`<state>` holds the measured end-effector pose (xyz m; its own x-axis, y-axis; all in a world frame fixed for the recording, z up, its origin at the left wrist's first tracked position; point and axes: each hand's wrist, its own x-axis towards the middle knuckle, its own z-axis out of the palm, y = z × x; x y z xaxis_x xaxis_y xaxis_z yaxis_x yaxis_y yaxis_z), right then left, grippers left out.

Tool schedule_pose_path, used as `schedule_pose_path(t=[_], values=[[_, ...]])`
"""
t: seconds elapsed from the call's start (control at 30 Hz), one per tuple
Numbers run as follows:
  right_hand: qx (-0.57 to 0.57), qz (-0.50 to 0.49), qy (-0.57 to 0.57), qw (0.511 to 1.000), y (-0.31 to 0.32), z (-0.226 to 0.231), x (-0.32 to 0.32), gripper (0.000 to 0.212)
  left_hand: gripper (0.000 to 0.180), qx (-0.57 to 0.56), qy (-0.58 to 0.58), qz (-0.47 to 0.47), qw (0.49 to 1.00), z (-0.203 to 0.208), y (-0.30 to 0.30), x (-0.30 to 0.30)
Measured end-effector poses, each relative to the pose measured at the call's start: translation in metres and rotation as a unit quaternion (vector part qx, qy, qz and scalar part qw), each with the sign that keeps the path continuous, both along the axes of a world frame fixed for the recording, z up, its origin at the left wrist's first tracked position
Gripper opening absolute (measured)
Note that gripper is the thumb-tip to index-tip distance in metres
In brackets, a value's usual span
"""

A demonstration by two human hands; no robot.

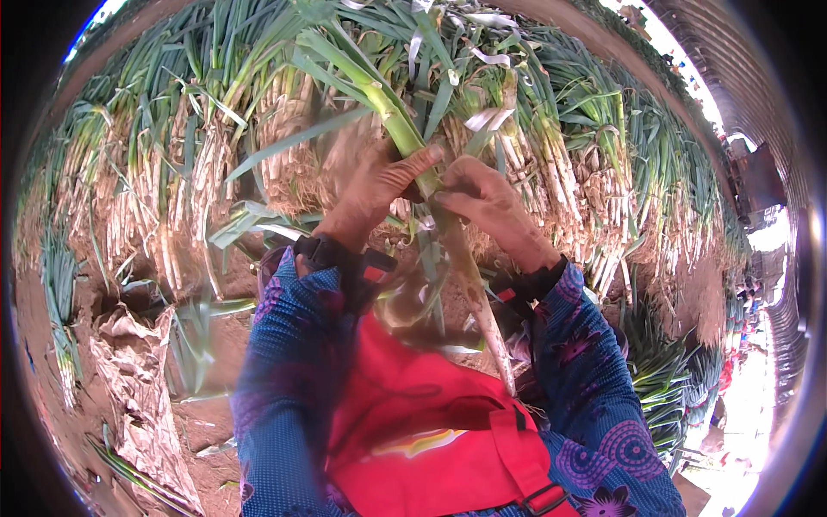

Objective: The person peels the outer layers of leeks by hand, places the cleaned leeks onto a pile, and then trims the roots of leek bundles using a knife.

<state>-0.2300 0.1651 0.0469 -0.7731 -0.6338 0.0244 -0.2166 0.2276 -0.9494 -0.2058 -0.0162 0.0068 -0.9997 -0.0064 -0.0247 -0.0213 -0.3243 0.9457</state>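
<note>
A long green onion (465,263) slants across the middle of the head view, its dirty white root end toward me and its green leaves pointing away. Wrapped round the stalk where it turns green is my left hand (370,194), the thumb lying across it. My right hand (491,205) pinches at the stalk just beside the left thumb, fingers curled. Both wrists wear dark bands. Behind my hands, a row of green onions (551,155) lies with white stems toward me.
A crumpled brown sack (138,379) lies on the soil at left. More green onions (659,379) are piled at lower right. Loose leaves (194,345) are scattered left of my arms. A red apron or bag (422,414) covers my front. A corrugated wall (749,77) curves at far right.
</note>
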Motion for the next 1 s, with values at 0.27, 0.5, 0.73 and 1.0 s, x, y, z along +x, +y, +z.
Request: schedule_pose_path(t=[0.27, 0.5, 0.73, 1.0], values=[[0.043, 0.048, -0.105, 0.992, 0.011, 0.005, 0.001, 0.013, 0.046, -0.052, -0.027, 0.002, 0.998, -0.010, 0.001, 0.000], [-0.001, -0.014, 0.083, 0.996, 0.007, -0.023, -0.003, 0.024, 0.045, -0.023, -0.013, 0.006, 1.000, -0.012, 0.010, -0.004], [0.076, 0.041, 0.140, 0.986, 0.007, -0.014, -0.008, 0.019, 0.046, -0.014, -0.017, 0.014, 1.000, -0.020, 0.010, -0.005], [0.117, 0.092, 0.126, 0.981, 0.027, -0.001, 0.001, 0.013, 0.049, -0.010, -0.013, 0.023, 1.000, -0.013, 0.011, -0.003]])
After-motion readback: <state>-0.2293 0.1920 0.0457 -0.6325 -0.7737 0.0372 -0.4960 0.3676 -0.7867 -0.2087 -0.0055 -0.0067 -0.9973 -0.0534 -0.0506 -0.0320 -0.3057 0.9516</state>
